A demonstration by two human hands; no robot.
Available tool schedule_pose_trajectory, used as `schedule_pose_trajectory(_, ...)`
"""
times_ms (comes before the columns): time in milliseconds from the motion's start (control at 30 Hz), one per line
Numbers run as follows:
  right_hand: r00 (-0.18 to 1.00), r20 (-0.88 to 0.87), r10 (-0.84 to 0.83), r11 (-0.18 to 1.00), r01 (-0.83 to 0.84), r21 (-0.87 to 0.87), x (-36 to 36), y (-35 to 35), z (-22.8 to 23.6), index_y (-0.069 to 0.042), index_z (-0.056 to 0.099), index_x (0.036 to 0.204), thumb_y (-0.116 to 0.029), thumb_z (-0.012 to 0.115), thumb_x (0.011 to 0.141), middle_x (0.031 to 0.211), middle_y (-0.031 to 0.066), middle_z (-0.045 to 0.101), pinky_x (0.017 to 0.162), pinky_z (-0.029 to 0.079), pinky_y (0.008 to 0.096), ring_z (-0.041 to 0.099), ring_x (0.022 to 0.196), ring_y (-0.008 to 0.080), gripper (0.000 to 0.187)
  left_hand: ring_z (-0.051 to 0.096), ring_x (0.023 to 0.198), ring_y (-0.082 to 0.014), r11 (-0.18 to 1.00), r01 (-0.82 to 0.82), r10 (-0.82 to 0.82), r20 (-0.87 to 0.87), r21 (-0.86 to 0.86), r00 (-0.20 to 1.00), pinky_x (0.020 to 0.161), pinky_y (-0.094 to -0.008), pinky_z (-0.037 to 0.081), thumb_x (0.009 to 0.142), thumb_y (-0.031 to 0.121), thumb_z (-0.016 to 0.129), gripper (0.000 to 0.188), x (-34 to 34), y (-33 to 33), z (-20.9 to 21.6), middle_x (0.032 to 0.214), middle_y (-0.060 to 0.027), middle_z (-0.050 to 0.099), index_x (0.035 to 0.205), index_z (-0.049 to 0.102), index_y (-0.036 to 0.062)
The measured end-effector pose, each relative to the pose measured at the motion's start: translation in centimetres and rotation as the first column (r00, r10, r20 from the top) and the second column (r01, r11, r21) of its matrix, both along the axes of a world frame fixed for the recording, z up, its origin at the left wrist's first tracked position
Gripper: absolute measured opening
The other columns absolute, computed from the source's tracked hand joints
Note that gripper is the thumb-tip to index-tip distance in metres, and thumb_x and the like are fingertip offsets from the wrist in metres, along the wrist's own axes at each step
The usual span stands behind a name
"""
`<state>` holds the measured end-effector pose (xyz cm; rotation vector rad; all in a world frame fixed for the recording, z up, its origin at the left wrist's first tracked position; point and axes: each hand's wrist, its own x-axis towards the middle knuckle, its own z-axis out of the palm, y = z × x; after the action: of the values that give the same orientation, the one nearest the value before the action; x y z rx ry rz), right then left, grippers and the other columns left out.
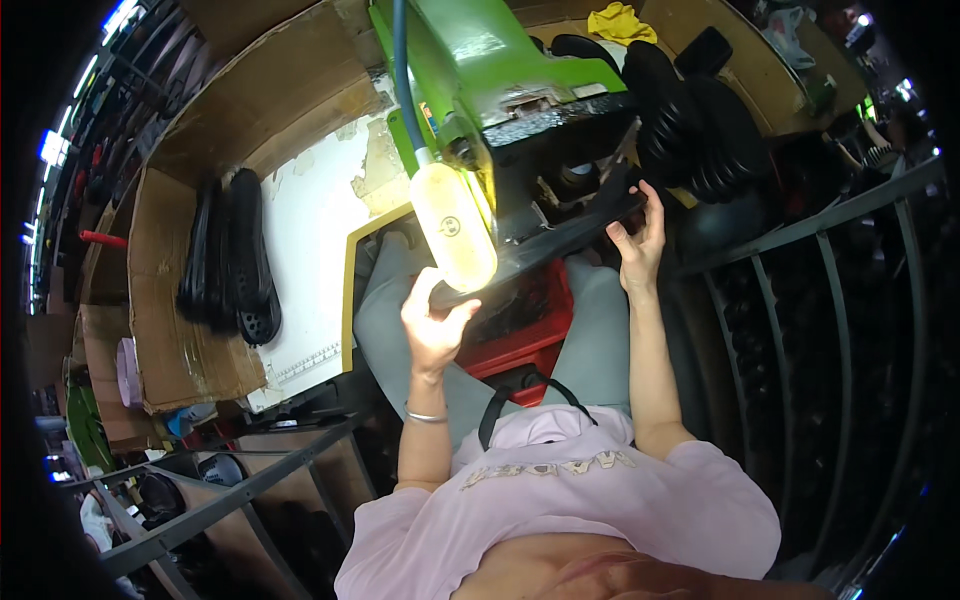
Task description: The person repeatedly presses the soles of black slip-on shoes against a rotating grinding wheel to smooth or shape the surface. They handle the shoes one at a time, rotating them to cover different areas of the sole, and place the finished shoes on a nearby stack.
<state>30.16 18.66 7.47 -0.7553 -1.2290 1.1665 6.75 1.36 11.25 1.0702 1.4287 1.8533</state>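
Observation:
Between my two hands a long, thin black shoe sole (560, 240) spans the front of a green machine (490, 60), tilted up toward the right. My left hand (432, 325) is closed on its left end, thumb and fingers around the edge, just below a glowing lamp (455, 225) that partly covers it. At the other end, my right hand (642, 245) pinches the sole between thumb and fingers. The middle of the sole lies close to the machine's dark working parts; whether it touches them I cannot tell.
Stacked black soles (230, 260) stand on a white board (310, 210) inside a cardboard box at left. More black soles (690, 130) are at right, near a yellow cloth (622, 24). A red crate (520, 345) sits between my legs. Metal rails (800, 225) flank me.

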Motion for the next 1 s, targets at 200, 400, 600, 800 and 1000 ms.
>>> schedule_pose_trajectory(200,0.999,0.004,0.038,0.998,-0.038,0.040,-2.7,-1.1,0.8,-0.001,0.043,0.140,-0.009,0.086,0.072,0.130,0.0091,0.049,0.084,0.051,0.0261,0.055,0.102,0.0159,0.082,0.058,0.078,-0.0130,0.995,-0.100,0.095,-0.212,-0.014,0.973,0.073,-0.0259,0.047,0.069,0.003,0.081,0.030,-3.0,-2.6,-0.3,0.084,-0.0038,0.060,0.091,0.061,-0.0002)
schedule_pose_trajectory(400,0.993,0.108,0.048,0.994,-0.058,0.093,-4.9,-2.7,-0.6,0.004,0.048,0.137,-0.001,0.086,0.067,0.132,0.0114,0.051,0.087,0.052,0.0300,0.056,0.109,0.0179,0.079,0.054,0.085,-0.0159,0.992,-0.083,0.087,-0.040,0.093,0.995,0.079,-0.0273,0.044,0.074,0.018,0.085,0.038,-6.9,-5.5,-3.0,0.092,-0.0071,0.058,0.094,0.058,-0.0006)
schedule_pose_trajectory(600,0.995,0.099,-0.013,0.984,-0.005,0.179,-7.6,-5.1,0.6,0.007,0.059,0.121,-0.004,0.087,0.066,0.108,0.0128,0.066,0.077,0.055,0.0316,0.066,0.084,0.0207,0.062,0.056,0.090,-0.0171,0.999,-0.031,0.032,0.033,-0.013,0.999,0.081,-0.0291,0.045,0.072,0.008,0.084,0.034,-10.9,-7.6,-8.0,0.097,-0.0084,0.061,0.094,0.060,-0.0004)
schedule_pose_trajectory(800,0.846,0.379,-0.375,0.805,0.094,0.586,-9.0,-6.2,1.3,0.009,0.066,0.099,0.005,0.078,0.063,0.098,0.0210,0.070,0.075,0.054,0.0347,0.070,0.083,0.0290,0.039,0.065,0.086,-0.0206,0.837,-0.151,-0.111,-0.434,-0.526,0.894,0.077,-0.0336,0.048,0.062,0.004,0.085,0.034,-10.0,-4.3,-9.5,0.083,-0.0097,0.065,0.087,0.063,0.0007)
schedule_pose_trajectory(1000,0.926,0.270,-0.265,0.923,0.163,0.347,-5.1,-3.8,-0.4,0.004,0.066,0.108,0.001,0.081,0.070,0.103,0.0139,0.070,0.077,0.055,0.0319,0.069,0.086,0.0230,0.041,0.060,0.075,-0.0308,0.968,-0.249,0.135,-0.800,-0.018,0.585,0.070,-0.0381,0.045,0.057,0.018,0.089,0.040,-6.8,-0.9,-4.5,0.078,-0.0090,0.063,0.087,0.065,0.0057)
